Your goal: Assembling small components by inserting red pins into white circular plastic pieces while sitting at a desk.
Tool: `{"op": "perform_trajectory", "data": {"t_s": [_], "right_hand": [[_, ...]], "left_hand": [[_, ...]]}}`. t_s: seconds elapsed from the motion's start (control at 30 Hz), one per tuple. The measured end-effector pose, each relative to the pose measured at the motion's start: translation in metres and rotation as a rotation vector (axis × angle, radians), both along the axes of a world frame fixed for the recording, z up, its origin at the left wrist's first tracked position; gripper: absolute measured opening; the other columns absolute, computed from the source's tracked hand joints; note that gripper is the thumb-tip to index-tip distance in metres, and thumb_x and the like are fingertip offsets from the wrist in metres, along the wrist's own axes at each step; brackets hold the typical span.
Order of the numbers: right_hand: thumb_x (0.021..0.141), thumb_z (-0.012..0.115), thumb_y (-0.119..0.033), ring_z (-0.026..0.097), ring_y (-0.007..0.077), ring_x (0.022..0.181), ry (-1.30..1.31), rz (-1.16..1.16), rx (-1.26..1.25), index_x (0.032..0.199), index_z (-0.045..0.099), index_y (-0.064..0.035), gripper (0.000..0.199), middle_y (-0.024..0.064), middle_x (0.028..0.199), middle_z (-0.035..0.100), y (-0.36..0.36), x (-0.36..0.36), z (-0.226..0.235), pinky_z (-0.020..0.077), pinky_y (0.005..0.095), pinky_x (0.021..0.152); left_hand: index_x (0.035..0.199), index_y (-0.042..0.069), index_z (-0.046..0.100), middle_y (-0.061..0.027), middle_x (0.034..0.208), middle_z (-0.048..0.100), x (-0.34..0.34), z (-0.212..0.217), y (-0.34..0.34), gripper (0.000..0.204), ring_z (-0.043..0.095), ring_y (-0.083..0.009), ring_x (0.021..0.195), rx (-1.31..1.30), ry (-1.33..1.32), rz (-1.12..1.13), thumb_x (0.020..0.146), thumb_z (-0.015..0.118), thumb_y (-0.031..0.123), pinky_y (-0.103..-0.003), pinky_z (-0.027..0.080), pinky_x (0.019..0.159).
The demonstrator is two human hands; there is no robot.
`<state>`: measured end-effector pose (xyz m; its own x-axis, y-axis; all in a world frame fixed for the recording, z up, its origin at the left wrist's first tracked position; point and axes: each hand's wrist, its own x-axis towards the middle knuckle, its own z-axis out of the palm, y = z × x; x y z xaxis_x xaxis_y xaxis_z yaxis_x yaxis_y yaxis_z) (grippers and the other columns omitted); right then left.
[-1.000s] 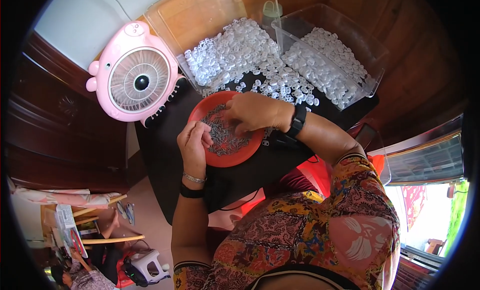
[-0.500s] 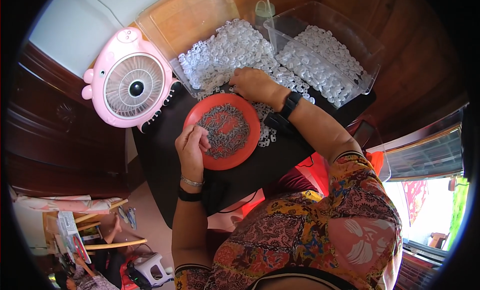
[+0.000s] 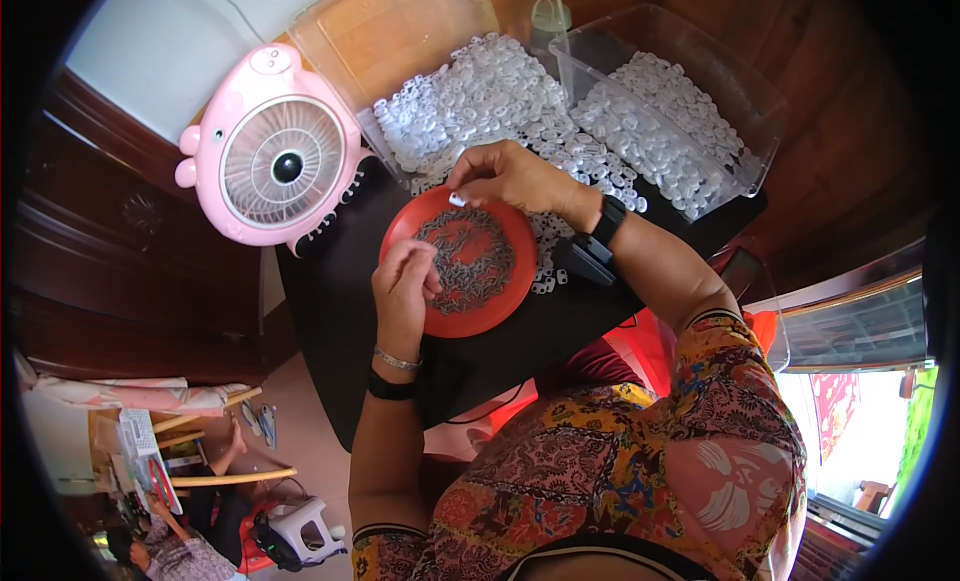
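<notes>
A round red plate (image 3: 522, 271) lies on the black table, with many small grey screws (image 3: 466, 286) heaped inside it. Over its far rim, my right hand (image 3: 512, 181) pinches a small white plastic piece (image 3: 457, 200) between thumb and fingertips. My left hand (image 3: 402, 281) hovers at the plate's left side, its fingers closed together above the screws; whatever is in them is too small to make out. More white plastic pieces (image 3: 480, 91) are piled just beyond the plate, spilling from a clear tub laid open toward me.
A pink pig-shaped fan (image 3: 285, 168) stands left of the plate. At the right rear sits a second clear tub (image 3: 740, 181) of white pieces. A dark object (image 3: 590, 261) rests beneath my right wrist on the black table (image 3: 345, 331). Another person (image 3: 190, 546) sits at the lower left.
My right hand has come back from the white pile toward the plate with a white plastic piece in its fingertips. My left hand stays by the plate's left side. The whole view has shifted slightly.
</notes>
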<state>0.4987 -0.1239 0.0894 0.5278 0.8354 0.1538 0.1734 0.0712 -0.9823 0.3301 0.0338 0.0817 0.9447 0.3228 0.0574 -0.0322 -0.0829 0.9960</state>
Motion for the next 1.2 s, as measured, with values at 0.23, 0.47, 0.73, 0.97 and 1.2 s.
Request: {"op": "perform_trajectory", "data": {"t_s": [0.23, 0.47, 0.73, 0.97, 1.2], "right_hand": [[0.085, 0.064, -0.004, 0.058, 0.0064, 0.077, -0.011, 0.104, -0.017, 0.094, 0.064, -0.0001, 0.010, 0.0003, 0.083, 0.064, 0.010, -0.043, 0.009, 0.0483, 0.0219, 0.070], [0.078, 0.070, -0.010, 0.063, 0.0143, 0.078, -0.274, 0.032, -0.159, 0.088, 0.064, -0.0012, 0.014, 0.0082, 0.082, 0.065, 0.006, -0.049, 0.017, 0.0489, 0.0281, 0.069], [0.072, 0.068, -0.020, 0.059, 0.0301, 0.085, -0.963, 0.283, -0.313, 0.080, 0.061, -0.0049, 0.019, 0.0104, 0.083, 0.059, 0.004, -0.051, -0.002, 0.0480, 0.0411, 0.070], [0.072, 0.067, -0.017, 0.059, 0.0308, 0.085, -0.981, 0.242, -0.260, 0.079, 0.060, -0.0052, 0.016, 0.0102, 0.083, 0.059, 0.004, -0.050, -0.001, 0.0480, 0.0413, 0.070], [0.072, 0.067, -0.016, 0.060, 0.0310, 0.085, -1.042, 0.239, -0.343, 0.080, 0.059, -0.0051, 0.015, 0.0102, 0.083, 0.059, 0.006, -0.054, -0.002, 0.0482, 0.0413, 0.071]], "left_hand": [[0.087, 0.003, 0.056, 0.0006, 0.063, 0.053, 0.002, -0.002, -0.003, 0.016, 0.048, -0.0049, 0.055, 0.033, -0.024, -0.152, 0.093, 0.050, 0.016, -0.019, 0.036, 0.049], [0.079, 0.004, 0.051, 0.0000, 0.060, 0.052, 0.002, -0.001, 0.001, 0.016, 0.046, -0.0050, 0.052, 0.028, -0.032, -0.134, 0.091, 0.048, 0.013, -0.019, 0.035, 0.048], [0.073, 0.004, 0.051, -0.0008, 0.059, 0.051, 0.002, -0.001, 0.007, 0.015, 0.047, -0.0067, 0.050, -0.056, -0.061, 0.012, 0.087, 0.046, 0.009, -0.019, 0.034, 0.046], [0.073, 0.004, 0.051, -0.0006, 0.059, 0.051, 0.002, -0.002, 0.007, 0.014, 0.047, -0.0066, 0.050, -0.048, -0.062, 0.013, 0.086, 0.047, 0.009, -0.019, 0.034, 0.047], [0.075, 0.005, 0.051, -0.0015, 0.063, 0.051, 0.002, -0.001, 0.010, 0.016, 0.050, -0.0092, 0.052, -0.023, -0.061, 0.021, 0.088, 0.045, 0.013, -0.020, 0.039, 0.049]]}}
